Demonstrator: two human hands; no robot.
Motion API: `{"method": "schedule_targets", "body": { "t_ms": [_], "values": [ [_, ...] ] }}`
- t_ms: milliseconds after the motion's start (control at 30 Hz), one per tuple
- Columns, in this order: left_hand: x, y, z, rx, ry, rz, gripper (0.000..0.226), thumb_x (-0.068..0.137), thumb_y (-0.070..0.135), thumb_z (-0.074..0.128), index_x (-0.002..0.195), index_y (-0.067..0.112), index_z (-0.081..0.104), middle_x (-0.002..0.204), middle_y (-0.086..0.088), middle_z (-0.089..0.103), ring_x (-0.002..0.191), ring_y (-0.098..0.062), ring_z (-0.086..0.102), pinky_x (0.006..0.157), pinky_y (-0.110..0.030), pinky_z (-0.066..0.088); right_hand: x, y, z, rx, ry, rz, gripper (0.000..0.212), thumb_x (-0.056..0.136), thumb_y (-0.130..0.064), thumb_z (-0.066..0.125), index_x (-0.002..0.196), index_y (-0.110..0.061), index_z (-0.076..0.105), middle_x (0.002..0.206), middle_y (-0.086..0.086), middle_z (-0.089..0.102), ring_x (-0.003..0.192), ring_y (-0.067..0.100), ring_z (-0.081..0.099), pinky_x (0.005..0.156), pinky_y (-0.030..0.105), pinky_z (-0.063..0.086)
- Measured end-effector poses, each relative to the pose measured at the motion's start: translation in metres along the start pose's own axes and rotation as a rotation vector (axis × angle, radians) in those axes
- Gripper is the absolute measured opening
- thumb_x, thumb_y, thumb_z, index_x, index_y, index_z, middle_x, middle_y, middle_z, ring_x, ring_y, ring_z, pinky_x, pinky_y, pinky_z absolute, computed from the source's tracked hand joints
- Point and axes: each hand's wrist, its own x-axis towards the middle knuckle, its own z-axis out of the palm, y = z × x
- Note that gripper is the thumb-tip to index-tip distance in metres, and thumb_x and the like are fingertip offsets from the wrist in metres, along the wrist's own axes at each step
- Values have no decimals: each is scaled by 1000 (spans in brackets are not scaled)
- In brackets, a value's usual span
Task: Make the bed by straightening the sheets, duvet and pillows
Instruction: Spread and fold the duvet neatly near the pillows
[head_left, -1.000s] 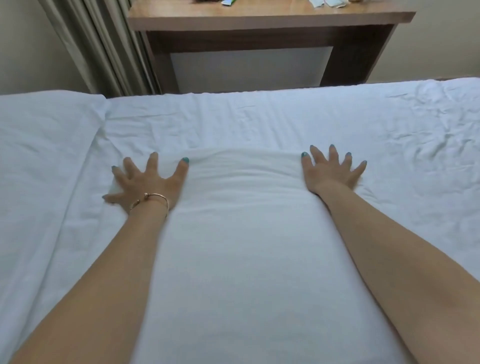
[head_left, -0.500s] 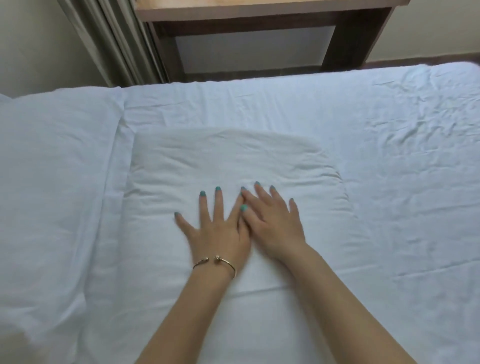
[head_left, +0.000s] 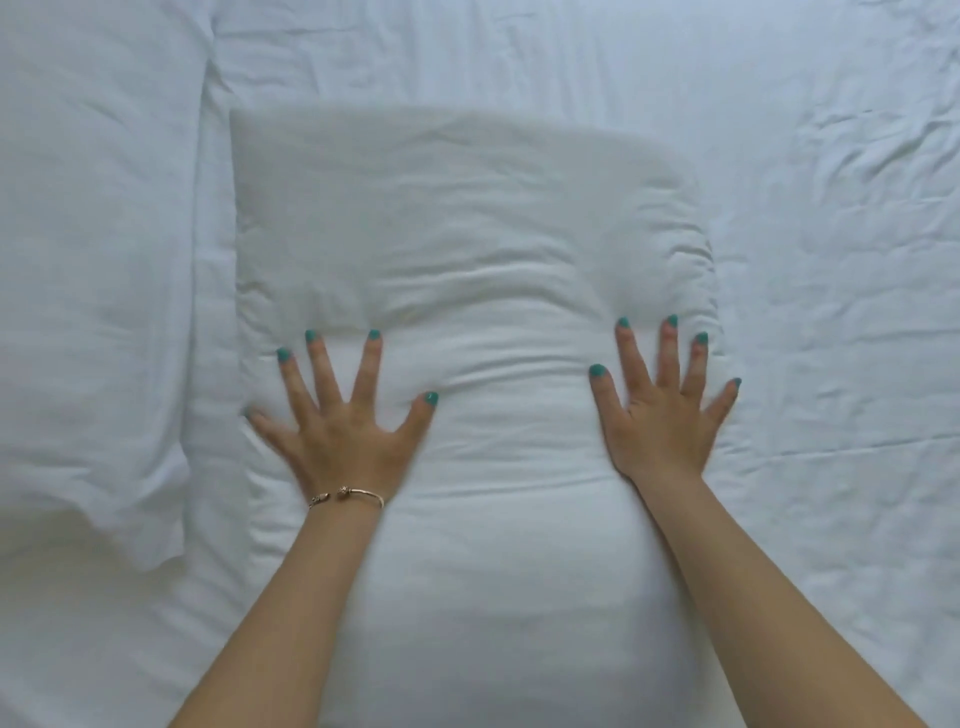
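1. A second pillow (head_left: 88, 270) lies at the left edge, just beside the centre pillow.
2. Your left hand (head_left: 348, 436) lies flat on the left part of the pillow (head_left: 467, 234), fingers spread. A bracelet (head_left: 347, 496) sits on that wrist.
3. The pillow lies flat on the sheet (head_left: 841, 260), mid-frame, creased between your hands.
4. Your right hand (head_left: 662, 421) lies flat near the pillow's right edge, fingers spread.
5. The sheet to the right is wrinkled.
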Motion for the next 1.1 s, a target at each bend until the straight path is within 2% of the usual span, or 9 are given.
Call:
{"method": "schedule_targets", "body": {
  "t_ms": [100, 233, 367, 567, 667, 833, 933, 1033, 1100],
  "values": [
    [13, 6, 25, -12, 38, 1, 72, 84, 77, 26, 148, 45, 23, 160, -7, 14, 148, -31, 8, 105, -71, 12, 8, -3, 15, 20, 22, 14, 59, 91, -72, 8, 145, -57, -11, 162, -11, -15, 147, 18, -21, 115, 59, -11],
    [28, 10, 55, -10, 83, 6, 71, 84, 74, 28, 149, 44, 22, 160, -8, 14, 148, -31, 9, 106, -71, 11, 27, -9, 39, 52, 42, 34, 60, 92, -67, 14, 146, -56, -8, 163, -9, -10, 149, 20, -15, 115, 60, -8],
    [42, 11, 71, 4, 108, 13, 69, 86, 72, 25, 149, 46, 18, 160, -8, 14, 148, -31, 9, 106, -70, 12, 44, -13, 52, 55, 31, 14, 60, 92, -66, 11, 145, -55, -13, 162, -9, -15, 149, 20, -16, 114, 61, -9],
    [50, 14, 67, 5, 136, -3, 68, 85, 69, 28, 148, 50, 10, 162, -4, 6, 148, -29, 5, 107, -70, 10, 51, -12, 57, 113, 48, -30, 59, 91, -69, 8, 145, -56, -14, 161, -11, -19, 148, 20, -19, 113, 62, -12],
    [50, 15, 58, 10, 125, -40, 69, 82, 73, 22, 146, 54, 5, 162, 1, 2, 148, -26, 5, 107, -71, 9, 50, -8, 56, 148, 45, -63, 60, 90, -71, 6, 144, -57, -15, 161, -11, -19, 148, 19, -20, 112, 61, -14],
    [33, 36, 2, 127, -63, -62, 68, 79, 81, 2, 142, 57, -9, 161, 1, -9, 148, -24, -7, 107, -71, 4, 48, 6, 29, 204, -103, -90, 60, 91, -70, 11, 146, -56, -10, 161, -12, -18, 148, 19, -19, 112, 62, -12],
    [7, 12, -39, 75, -221, -200, 74, 77, 85, 2, 144, 55, -11, 161, -4, -10, 148, -29, -1, 110, -66, 9, 31, 33, 4, 161, -97, -150, 57, 94, -65, 14, 148, -54, -2, 162, -15, -11, 150, 19, -10, 113, 62, -6],
    [-43, -55, -68, -11, -513, -407, 77, 71, 89, -5, 141, 58, -13, 162, 2, 5, 147, -33, 12, 112, -66, 2, 3, 102, -4, 204, -254, 64, 68, 83, -77, 10, 146, -57, -6, 163, -12, -3, 148, 31, 12, 113, 65, 0],
    [-68, -73, -77, 107, -472, -446, 73, 82, 78, -6, 148, 49, -4, 162, -1, 7, 148, -30, 2, 113, -62, -4, -32, 129, -4, 293, -307, 258, 72, 82, -76, 9, 149, -52, -2, 163, -12, 3, 149, 31, 11, 114, 63, -2]
  ]
}}
